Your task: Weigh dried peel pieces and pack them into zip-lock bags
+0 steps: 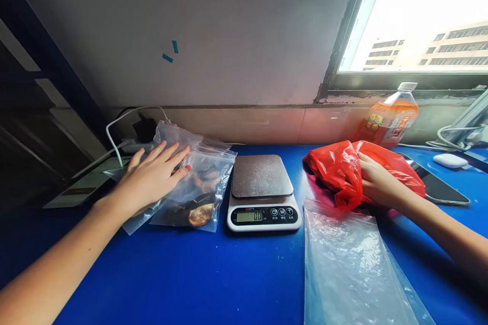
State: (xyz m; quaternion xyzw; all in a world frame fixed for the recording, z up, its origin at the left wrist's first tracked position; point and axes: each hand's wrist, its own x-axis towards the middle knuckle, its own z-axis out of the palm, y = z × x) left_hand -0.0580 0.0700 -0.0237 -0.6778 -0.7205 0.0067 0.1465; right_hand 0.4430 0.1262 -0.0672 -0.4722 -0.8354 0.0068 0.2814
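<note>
My left hand lies with fingers spread over clear zip bags at the left. The nearest zip bag has dark-skinned slices with a pale brown face inside. A digital scale with a steel plate sits in the middle, its display reading 0.0. On the right, my right hand reaches into a red plastic bag; its fingers are hidden by the bag, so what they hold does not show. Flat clear zip bags lie in front of the red bag, with nothing visible in them.
An orange drink bottle stands behind the red bag below the window. A phone and a white earbud case lie at the right. A white cable loops at the back left, and a wall borders the blue table.
</note>
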